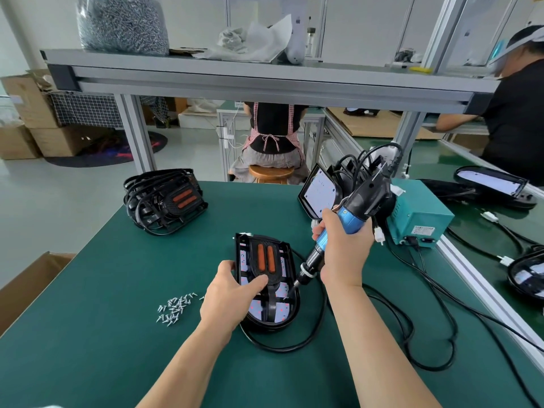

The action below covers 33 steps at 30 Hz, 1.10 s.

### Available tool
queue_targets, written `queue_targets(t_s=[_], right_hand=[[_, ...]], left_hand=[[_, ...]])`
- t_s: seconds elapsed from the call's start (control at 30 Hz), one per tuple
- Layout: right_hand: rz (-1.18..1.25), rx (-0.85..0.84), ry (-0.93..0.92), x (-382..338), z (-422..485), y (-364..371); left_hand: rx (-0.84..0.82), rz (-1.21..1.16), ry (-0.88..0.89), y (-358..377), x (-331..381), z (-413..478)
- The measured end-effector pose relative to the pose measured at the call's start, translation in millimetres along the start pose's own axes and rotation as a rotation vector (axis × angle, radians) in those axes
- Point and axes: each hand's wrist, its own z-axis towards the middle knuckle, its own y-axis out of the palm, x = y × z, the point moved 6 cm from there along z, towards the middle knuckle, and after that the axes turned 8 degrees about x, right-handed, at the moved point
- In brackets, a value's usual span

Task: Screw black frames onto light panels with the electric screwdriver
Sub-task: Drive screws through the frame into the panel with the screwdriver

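A light panel [282, 312] lies on the green table with a black frame [266, 262] bearing two orange strips laid on top of it. My left hand [229, 293] holds the frame's left side, thumb over the middle bar. My right hand [343, 248] grips the blue and black electric screwdriver [347, 219], tilted down to the left. Its bit tip [290, 291] touches the right side of the frame. A heap of several small silver screws [175, 309] lies to the left of my left hand.
A stack of black frames [164, 200] sits at the far left. More light panels [319, 191] lean by a teal power box [418, 219] at the right. Black cables [412, 328] loop over the table. Two other people work beyond. A cardboard box [26, 284] stands at left.
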Motion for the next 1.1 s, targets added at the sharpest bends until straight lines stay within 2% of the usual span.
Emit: queue_targets(t_s=[1.1], right_hand=[[0.026, 0.057, -0.004, -6.3, -7.1, -6.8]], left_hand=[[0.001, -0.005, 0.006, 1.5, -1.5, 1.6]])
